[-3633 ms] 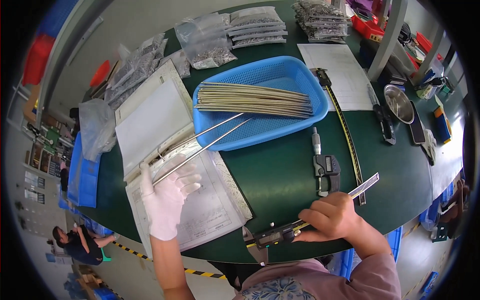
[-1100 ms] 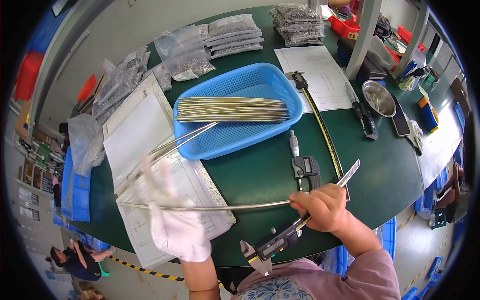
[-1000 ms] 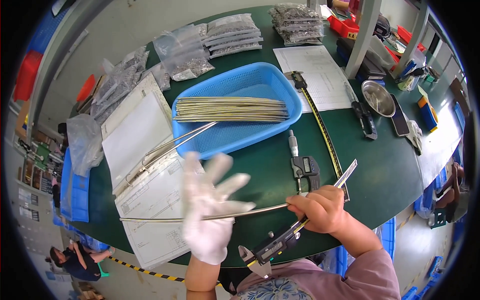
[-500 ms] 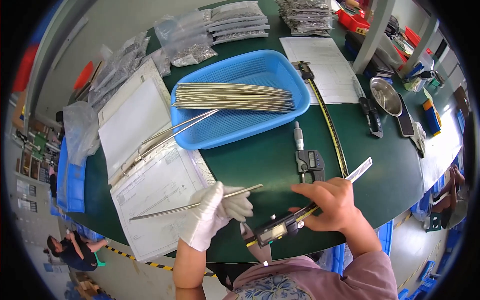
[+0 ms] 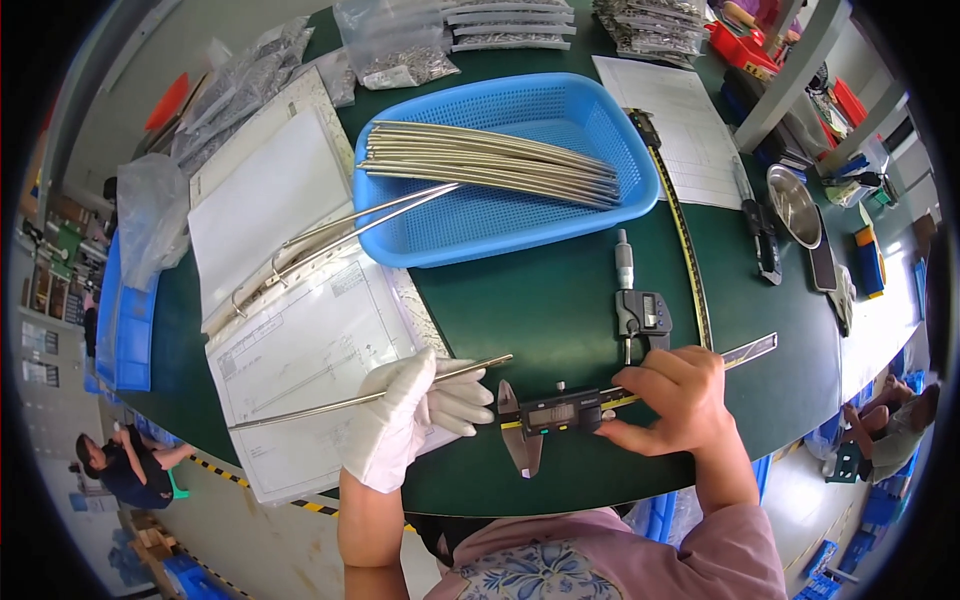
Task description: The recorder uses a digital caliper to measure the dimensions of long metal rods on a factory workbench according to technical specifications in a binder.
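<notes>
My left hand (image 5: 400, 418), in a white glove, pinches a thin metal rod (image 5: 300, 411) between thumb and fingers, with the rod slanting over the open binder. Bare and without a glove, my right hand (image 5: 682, 402) grips a digital caliper (image 5: 562, 413) by its slide, the thumb under the display. The caliper's jaws point toward my left hand, apart from the rod's near tip; they look closed together. A blue plastic basket (image 5: 520, 248) beyond my hands holds a bundle of similar metal rods (image 5: 490, 165). Two more rods (image 5: 370, 228) reach from its rim over the binder.
The binder (image 5: 310, 375) shows a technical drawing. A digital micrometer (image 5: 640, 312) lies beyond my right hand, beside a long caliper (image 5: 685, 240). Farther right are a utility knife (image 5: 762, 240), a metal bowl (image 5: 793, 205) and a phone (image 5: 823, 262). Bags of small parts (image 5: 400, 50) line the back.
The caliper has turned from a slant to nearly level, its display now facing up more. My left hand still holds the rod. The whole view has shifted, with the basket higher in it.
</notes>
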The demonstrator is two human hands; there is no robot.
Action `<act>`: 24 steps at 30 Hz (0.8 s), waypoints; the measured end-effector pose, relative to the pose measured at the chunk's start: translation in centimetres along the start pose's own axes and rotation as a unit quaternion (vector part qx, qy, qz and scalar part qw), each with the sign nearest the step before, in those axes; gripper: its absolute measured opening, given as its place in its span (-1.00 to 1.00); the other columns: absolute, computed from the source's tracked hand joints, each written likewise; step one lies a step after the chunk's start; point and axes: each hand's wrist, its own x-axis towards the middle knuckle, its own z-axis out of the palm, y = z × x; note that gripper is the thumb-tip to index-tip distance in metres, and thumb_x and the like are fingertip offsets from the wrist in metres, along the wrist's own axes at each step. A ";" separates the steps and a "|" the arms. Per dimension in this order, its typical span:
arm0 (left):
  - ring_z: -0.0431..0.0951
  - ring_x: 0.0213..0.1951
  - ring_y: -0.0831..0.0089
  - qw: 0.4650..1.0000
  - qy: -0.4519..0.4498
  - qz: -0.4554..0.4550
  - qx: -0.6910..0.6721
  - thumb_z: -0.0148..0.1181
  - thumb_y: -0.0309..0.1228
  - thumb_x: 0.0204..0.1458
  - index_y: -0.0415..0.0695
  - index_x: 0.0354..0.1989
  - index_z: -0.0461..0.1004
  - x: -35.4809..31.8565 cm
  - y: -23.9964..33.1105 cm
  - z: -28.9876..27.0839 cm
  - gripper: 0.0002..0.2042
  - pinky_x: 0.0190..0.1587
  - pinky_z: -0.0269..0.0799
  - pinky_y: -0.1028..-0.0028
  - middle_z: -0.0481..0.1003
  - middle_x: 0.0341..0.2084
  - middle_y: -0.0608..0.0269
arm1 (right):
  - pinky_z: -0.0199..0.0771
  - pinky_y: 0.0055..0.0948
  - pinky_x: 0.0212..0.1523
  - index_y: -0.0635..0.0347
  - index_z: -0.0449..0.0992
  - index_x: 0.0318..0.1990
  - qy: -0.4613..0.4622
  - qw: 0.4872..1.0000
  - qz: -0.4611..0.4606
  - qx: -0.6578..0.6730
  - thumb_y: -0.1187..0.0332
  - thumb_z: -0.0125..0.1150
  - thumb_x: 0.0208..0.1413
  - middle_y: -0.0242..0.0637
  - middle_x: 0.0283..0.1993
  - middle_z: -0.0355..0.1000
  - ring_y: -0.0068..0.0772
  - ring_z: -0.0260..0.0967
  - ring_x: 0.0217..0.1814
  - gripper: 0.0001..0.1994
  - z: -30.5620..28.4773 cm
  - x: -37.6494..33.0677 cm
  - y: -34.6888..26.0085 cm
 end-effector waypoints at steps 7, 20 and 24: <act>0.59 -0.48 0.28 0.999 -0.009 -0.030 0.006 -0.11 -0.18 0.19 -0.50 -0.19 0.42 -0.3 0.3 0.2 -0.53 -0.46 0.53 0.52 0.53 -0.49 -0.05 | 0.12 -0.49 -0.73 0.08 0.49 -0.52 -0.020 1.000 -0.001 -0.023 0.00 0.39 -0.39 -0.47 -0.69 0.18 -0.43 0.16 -0.76 -0.62 0.0 0.0 -0.2; 0.59 -0.49 0.31 0.997 -0.042 -0.059 -0.027 -0.11 -0.23 0.19 -0.50 -0.20 0.41 -0.4 0.5 0.3 -0.56 -0.41 0.56 0.45 0.53 -0.49 -0.01 | 0.14 -0.49 -0.73 0.09 0.52 -0.49 -0.015 1.000 -0.005 -0.027 0.00 0.40 -0.41 -0.47 -0.67 0.22 -0.44 0.19 -0.76 -0.61 0.0 0.1 -0.1; 0.59 -0.48 0.29 0.996 -0.052 -0.064 -0.031 -0.11 -0.23 0.19 -0.51 -0.20 0.41 -0.4 0.4 0.3 -0.57 -0.40 0.57 0.44 0.53 -0.49 -0.03 | 0.15 -0.49 -0.72 0.09 0.52 -0.49 -0.017 0.999 -0.006 -0.029 0.01 0.40 -0.41 -0.47 -0.67 0.23 -0.44 0.20 -0.75 -0.61 0.0 0.0 -0.1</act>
